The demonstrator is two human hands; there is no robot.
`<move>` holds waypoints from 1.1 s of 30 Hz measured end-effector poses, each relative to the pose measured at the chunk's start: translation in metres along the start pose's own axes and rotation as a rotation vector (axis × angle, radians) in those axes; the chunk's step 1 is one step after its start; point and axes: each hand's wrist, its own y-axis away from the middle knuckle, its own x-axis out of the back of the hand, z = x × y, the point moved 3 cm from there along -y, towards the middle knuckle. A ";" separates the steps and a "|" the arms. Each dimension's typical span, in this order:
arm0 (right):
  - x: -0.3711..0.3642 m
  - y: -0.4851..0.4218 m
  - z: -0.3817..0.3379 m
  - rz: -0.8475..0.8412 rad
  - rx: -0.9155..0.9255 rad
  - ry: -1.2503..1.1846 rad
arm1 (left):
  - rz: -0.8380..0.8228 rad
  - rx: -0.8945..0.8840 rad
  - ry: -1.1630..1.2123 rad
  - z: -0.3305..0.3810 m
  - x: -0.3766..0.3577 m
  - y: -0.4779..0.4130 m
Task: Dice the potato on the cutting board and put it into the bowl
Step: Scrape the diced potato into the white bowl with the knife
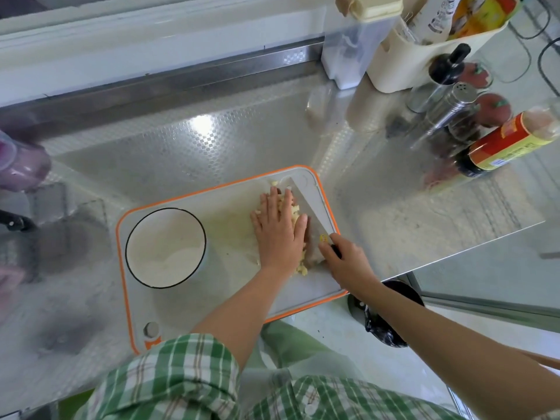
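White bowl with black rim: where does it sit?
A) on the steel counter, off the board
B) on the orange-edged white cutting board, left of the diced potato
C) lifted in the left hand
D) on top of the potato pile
B: the white bowl with the black rim stands on the orange-edged white cutting board, left of the pile of diced potato that lies under the flat left hand.

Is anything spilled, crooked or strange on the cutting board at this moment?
Little. A few potato bits lie apart from the pile, near the board's far edge. The bowl stands upright on the board, with no potato visible in it.
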 end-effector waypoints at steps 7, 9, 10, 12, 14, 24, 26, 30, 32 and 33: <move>0.008 0.002 -0.021 -0.012 -0.008 -0.145 | 0.123 -0.092 0.060 0.008 0.007 -0.002; 0.009 0.005 -0.025 -0.020 -0.003 -0.159 | 0.147 -0.102 0.070 0.011 0.012 -0.004; 0.008 0.006 -0.027 -0.024 -0.003 -0.158 | 0.154 -0.105 0.075 0.012 0.014 -0.003; 0.005 0.009 -0.029 -0.028 0.000 -0.158 | 0.162 -0.112 0.080 0.012 0.017 0.000; 0.002 0.013 -0.031 -0.027 0.002 -0.169 | 0.171 -0.115 0.086 0.009 0.019 0.004; -0.015 0.028 -0.078 -0.044 0.161 -0.108 | 0.321 -0.108 0.090 -0.008 0.072 0.019; -0.023 0.029 -0.093 -0.050 0.210 -0.094 | 0.368 -0.082 0.079 -0.018 0.089 0.022; -0.045 0.029 -0.123 -0.057 0.304 -0.031 | 0.440 -0.036 0.046 -0.040 0.121 0.026; -0.056 0.029 -0.135 -0.060 0.324 -0.031 | 0.457 -0.009 0.050 -0.052 0.132 0.027; -0.062 0.029 -0.140 -0.067 0.328 -0.047 | 0.464 0.001 0.059 -0.058 0.137 0.027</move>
